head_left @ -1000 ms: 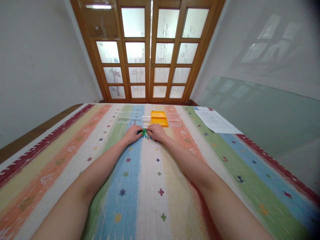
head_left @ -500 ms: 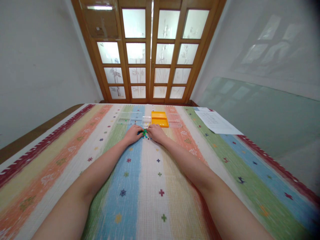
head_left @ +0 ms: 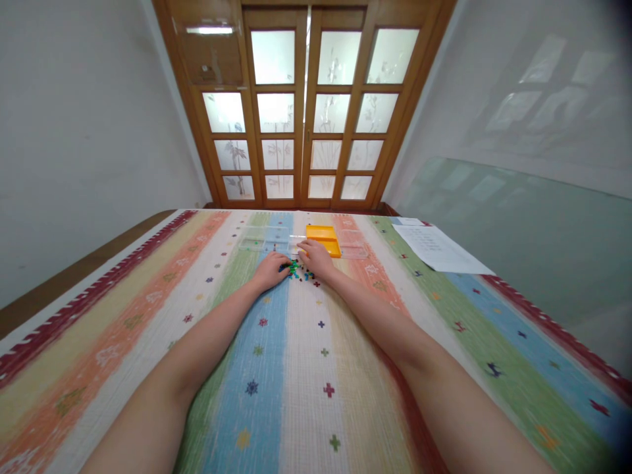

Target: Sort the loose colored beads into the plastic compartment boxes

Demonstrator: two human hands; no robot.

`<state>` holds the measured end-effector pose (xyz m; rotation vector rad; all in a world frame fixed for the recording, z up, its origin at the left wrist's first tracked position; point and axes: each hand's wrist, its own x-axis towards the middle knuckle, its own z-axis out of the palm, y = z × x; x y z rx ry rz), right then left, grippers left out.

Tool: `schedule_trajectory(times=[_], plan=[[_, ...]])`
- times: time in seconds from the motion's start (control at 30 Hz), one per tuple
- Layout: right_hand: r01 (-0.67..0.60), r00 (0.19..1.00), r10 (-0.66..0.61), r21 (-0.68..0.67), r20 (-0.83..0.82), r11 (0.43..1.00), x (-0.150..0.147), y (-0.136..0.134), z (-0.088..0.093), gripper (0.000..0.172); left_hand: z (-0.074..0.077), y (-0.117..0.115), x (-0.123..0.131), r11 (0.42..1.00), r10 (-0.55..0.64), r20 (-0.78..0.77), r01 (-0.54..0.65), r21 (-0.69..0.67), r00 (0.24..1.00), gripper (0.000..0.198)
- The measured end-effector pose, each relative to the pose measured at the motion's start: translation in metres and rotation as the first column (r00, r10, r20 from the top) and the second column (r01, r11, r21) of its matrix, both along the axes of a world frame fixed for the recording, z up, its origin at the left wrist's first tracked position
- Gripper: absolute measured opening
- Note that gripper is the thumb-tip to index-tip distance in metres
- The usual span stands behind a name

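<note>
A small heap of tiny green, blue and dark pieces [head_left: 295, 268] lies on the striped tablecloth between my hands; they are too small to name exactly. My left hand [head_left: 271, 271] rests at the heap's left side, thumb and fingers apart and curved about its edge. Over the heap's right side is my right hand [head_left: 316, 259], its fingers stretched forward towards a small clear plastic compartment [head_left: 297, 241]. Some loose pieces [head_left: 309, 275] lie below the right palm. I see nothing held in either hand, though the fingertips are small and partly hidden.
Behind my hands stand a clear plastic box [head_left: 264, 238] with a few small pieces in it and an open yellow box [head_left: 323, 233]. A clear lid or tray [head_left: 353, 243] lies to its right. White paper sheets [head_left: 439, 248] are at the table's right edge.
The whole view has shifted slightly. My right hand has moved forward from the heap, and its fingers have stretched out. More loose pieces show spread to the right.
</note>
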<state>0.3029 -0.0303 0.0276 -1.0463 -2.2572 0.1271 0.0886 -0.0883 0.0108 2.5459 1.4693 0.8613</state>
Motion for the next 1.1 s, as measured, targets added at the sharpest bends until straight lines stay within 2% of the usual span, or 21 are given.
schedule_trajectory(times=[0.13,0.27,0.4,0.63,0.83,1.1], plan=[[0.004,1.000,-0.004,-0.005,-0.008,1.000,0.007,0.005,-0.006,0.037,0.000,0.000,0.000,1.000,-0.006,-0.002,0.006,-0.006,1.000,0.021],[0.039,0.995,-0.040,-0.022,-0.086,0.999,0.024,0.009,-0.009,0.029,0.001,0.001,0.000,1.000,-0.020,0.002,0.020,-0.005,1.000,0.021],[-0.003,0.996,-0.004,-0.077,-0.092,0.997,0.041,0.013,-0.006,0.022,0.001,0.001,0.000,1.000,-0.010,-0.001,0.010,-0.011,1.000,0.021],[-0.129,0.988,0.140,-0.162,0.062,0.978,0.056,0.020,0.002,0.019,0.001,-0.001,0.001,1.000,-0.001,-0.012,0.001,0.003,1.000,0.021],[-0.225,0.943,0.286,-0.310,0.167,0.924,0.059,0.017,0.010,0.023,0.002,-0.002,0.002,1.000,-0.022,0.004,0.022,0.010,1.000,0.021],[-0.213,0.931,0.281,-0.277,0.232,0.937,0.053,0.018,0.006,0.019,0.000,-0.001,0.002,1.000,-0.006,-0.009,0.006,0.004,1.000,0.019]])
